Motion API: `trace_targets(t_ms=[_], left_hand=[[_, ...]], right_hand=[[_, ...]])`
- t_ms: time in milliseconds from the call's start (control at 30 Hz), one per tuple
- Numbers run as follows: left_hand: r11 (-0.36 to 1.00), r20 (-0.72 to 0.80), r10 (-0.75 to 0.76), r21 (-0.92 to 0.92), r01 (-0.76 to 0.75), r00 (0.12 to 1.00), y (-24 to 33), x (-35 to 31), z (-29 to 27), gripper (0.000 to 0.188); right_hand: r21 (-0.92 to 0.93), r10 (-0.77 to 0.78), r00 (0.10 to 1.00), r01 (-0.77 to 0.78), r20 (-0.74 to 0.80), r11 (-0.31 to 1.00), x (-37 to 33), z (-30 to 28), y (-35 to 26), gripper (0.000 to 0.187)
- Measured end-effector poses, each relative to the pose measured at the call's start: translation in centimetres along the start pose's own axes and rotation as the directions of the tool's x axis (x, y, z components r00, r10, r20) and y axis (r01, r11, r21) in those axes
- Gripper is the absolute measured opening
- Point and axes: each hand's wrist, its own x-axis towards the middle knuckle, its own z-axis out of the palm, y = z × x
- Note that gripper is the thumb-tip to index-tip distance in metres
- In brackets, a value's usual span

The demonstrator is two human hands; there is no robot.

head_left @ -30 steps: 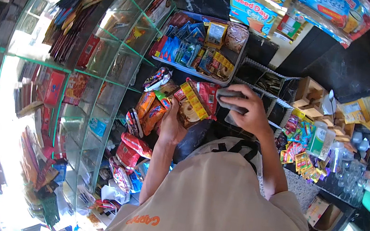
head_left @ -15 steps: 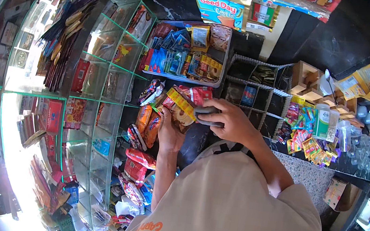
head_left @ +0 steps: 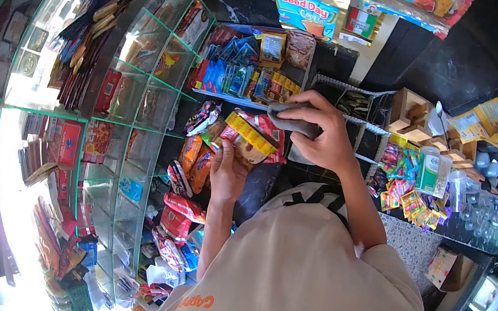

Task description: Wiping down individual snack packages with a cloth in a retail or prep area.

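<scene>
Two hands work here in front of our chest, and we take the yellow-topped snack packet [head_left: 250, 138] as our landmark. Far to the left of that packet we see the green-edged glass display shelves [head_left: 141, 108], curved by the lens and stocked with flat packets, and just left of it hang the orange and red foil snack bags [head_left: 194, 160]. Directly below the packet sits our left hand [head_left: 227, 175], fingers closed around its lower end, so the packet stands tilted up out of our grip. Above the packet we see the blue tray of small sachets [head_left: 234, 77]. Touching the packet's upper right is the grey folded cloth [head_left: 292, 122], and our right hand [head_left: 322, 134] is clamped over that cloth, pressing it against the packet's top; the two hands are close together, one just below the other. Further right of the packet stands the white wire rack [head_left: 362, 117], then the green-and-white plastic bottle [head_left: 428, 171], and beyond that the yellow cardboard cartons [head_left: 496, 117].
</scene>
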Motion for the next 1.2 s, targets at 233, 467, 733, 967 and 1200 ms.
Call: trace_targets(t_ms=[233, 467, 733, 967, 1200], left_hand=[[1.000, -0.030, 0.025, 0.000, -0.025, 0.999, -1.4, -0.8, -0.1, 0.042], [0.997, -0.064, 0.057, -0.044, -0.060, 0.996, 0.2, 0.0, -0.3, 0.043], [0.997, -0.112, -0.072, -0.018, 0.070, 0.991, -2.2, -0.7, -0.1, 0.040], [0.989, 0.062, -0.081, 0.126, 0.073, 0.995, -3.1, -0.5, 0.5, 0.035], [0.999, -0.080, -0.026, 0.034, 0.029, 0.996, -1.5, 0.0, 0.5, 0.033]], right_hand=[[-0.159, -0.051, 0.987, 0.076, 0.153, 0.984, 0.6, 3.9, -0.1, 0.042], [-0.135, 0.087, 0.948, -0.047, 0.306, 0.990, -4.0, 3.5, 0.2, 0.045], [-0.089, 0.117, 0.942, -0.093, 0.315, 0.992, -3.1, -0.4, 0.9, 0.038], [-0.201, -0.054, 0.985, 0.087, 0.165, 0.976, -1.1, 2.6, -0.2, 0.039], [-0.169, 0.006, 0.931, 0.059, 0.364, 0.984, -4.0, 3.8, -1.0, 0.046]])
